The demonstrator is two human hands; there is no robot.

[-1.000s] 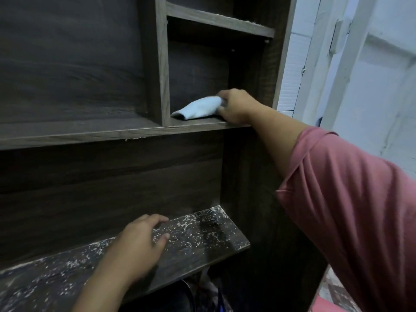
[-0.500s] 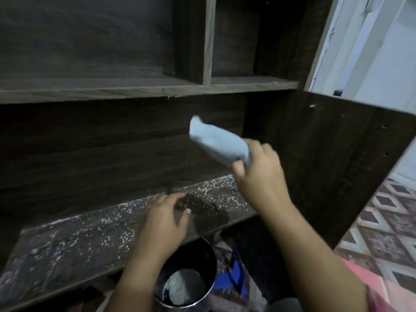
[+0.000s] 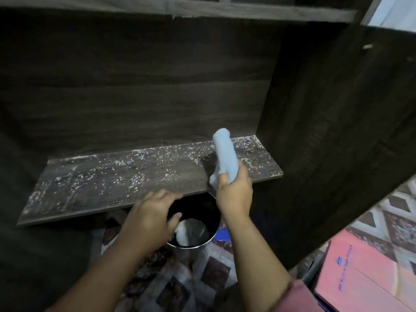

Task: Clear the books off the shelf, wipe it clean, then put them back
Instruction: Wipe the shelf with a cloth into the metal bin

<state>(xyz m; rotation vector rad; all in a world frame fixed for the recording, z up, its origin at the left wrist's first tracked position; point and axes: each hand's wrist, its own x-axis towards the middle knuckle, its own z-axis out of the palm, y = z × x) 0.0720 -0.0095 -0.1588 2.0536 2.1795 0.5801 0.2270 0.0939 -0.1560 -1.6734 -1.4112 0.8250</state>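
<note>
Wipe step: our right hand clamps the cloth, speckled shelf just beyond it; left hand loose, empty. Next, sweep grit into bin below.

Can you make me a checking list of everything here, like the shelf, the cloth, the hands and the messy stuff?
Surface: lower shelf is speckled with white crumbs or dust over most of its top.
Job's things: blue cloth, rolled up, sticks up over the shelf's right end; no books seen.
Clutter: round dark bin below the shelf's front edge, with something pale inside; pink box at lower right.
Hands: right hand grips the cloth's lower end; left hand holds nothing, fingers relaxed, by the bin's rim.
Cables: nothing seen.
Surroundings: dark wooden side panel; patterned floor.
</note>
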